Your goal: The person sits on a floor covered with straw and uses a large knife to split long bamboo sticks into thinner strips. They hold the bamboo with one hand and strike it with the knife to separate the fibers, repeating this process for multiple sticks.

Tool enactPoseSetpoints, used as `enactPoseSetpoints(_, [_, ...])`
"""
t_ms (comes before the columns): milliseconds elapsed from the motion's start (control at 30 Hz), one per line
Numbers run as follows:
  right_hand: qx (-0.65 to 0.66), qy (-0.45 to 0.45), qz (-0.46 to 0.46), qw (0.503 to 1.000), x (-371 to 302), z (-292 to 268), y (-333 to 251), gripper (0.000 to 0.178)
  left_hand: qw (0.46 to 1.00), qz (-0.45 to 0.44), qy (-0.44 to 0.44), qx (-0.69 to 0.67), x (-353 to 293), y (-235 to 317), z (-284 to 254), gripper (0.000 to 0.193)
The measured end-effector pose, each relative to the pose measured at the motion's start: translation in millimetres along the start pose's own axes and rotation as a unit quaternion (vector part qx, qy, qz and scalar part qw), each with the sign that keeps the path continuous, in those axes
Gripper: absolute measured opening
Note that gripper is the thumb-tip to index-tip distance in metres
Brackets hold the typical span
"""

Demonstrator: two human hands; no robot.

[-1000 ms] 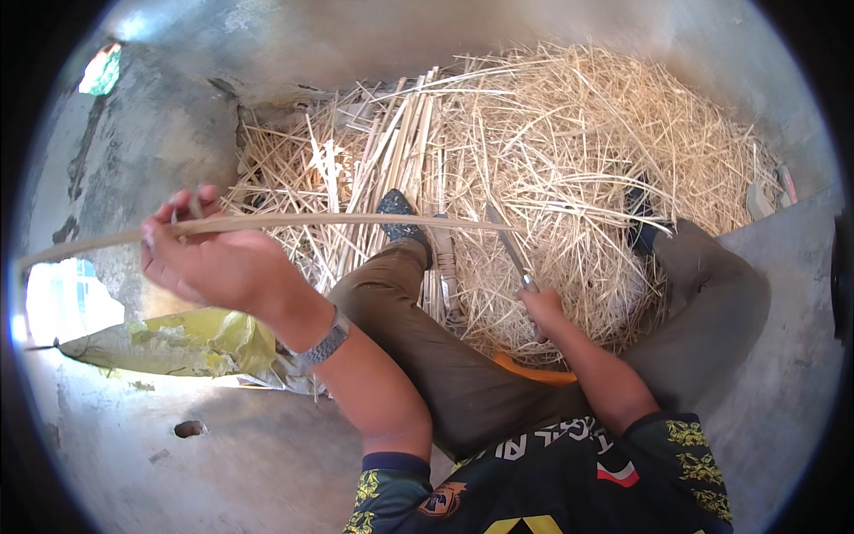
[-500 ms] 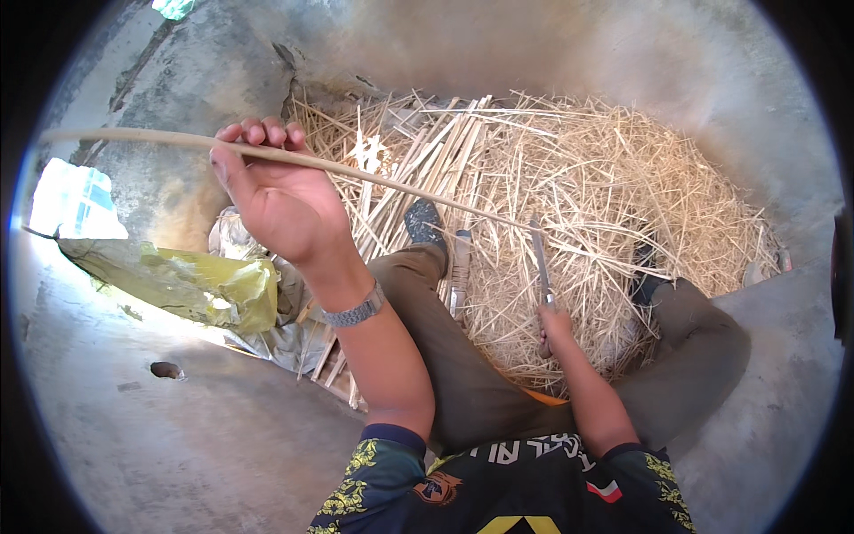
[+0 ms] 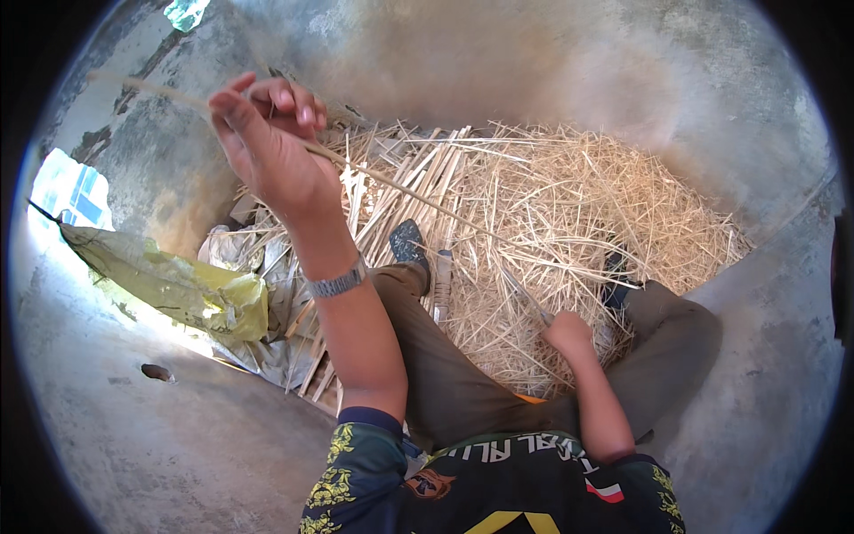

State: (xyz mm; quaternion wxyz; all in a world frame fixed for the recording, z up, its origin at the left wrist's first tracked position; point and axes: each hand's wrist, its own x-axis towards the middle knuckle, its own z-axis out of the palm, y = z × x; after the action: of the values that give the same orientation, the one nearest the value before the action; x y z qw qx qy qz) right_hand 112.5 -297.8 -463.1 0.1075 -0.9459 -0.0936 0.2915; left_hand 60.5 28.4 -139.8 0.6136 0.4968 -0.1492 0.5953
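Note:
My left hand [image 3: 283, 147], raised at the upper left and wearing a metal watch [image 3: 338, 283], has its fingers curled around a long, thin bamboo strip [image 3: 418, 198]. The strip slants from the far left, where it blurs, down to the shavings at the middle. My right hand [image 3: 567, 335] grips a knife [image 3: 527, 294] low over the shavings, its blade pointing up and left near the strip's lower end. The fingers cover the knife's handle. Between my legs lies a long tool with a pale, wrapped-looking part [image 3: 442, 280]; its kind is unclear.
A broad heap of pale shavings [image 3: 614, 196] covers the floor ahead, with several split bamboo strips [image 3: 427, 173] on its left. My shoes rest in it. A yellowish sack [image 3: 213, 298] and crumpled sheeting [image 3: 280, 267] sit at the left. Concrete walls [image 3: 498, 62] surround the heap.
My left hand has moved up and its fingers have curled more, tilting the strip more steeply. The knife in my right hand has swung leftward and lower. The whole view has shifted slightly.

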Motion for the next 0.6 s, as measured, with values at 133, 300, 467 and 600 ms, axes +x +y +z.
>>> enactPoseSetpoints(133, [0.017,-0.028,-0.067,0.997,-52,-50,38,0.042,0.998,0.033,-0.056,-0.017,24,-3,23,0.058])
enactPoseSetpoints(300, [0.399,-0.090,-0.080,0.909,-133,-94,64,0.024,0.992,-0.031,-0.103,-0.073,45,1,48,0.048])
enactPoseSetpoints(467, [0.352,0.140,-0.204,0.903,-141,-78,53,0.023,0.911,-0.186,-0.177,-0.322,29,-3,115,0.031])
enactPoseSetpoints(600, [0.325,0.095,-0.167,0.926,-132,-74,52,0.027,0.976,-0.117,-0.129,-0.132,23,-16,143,0.046])
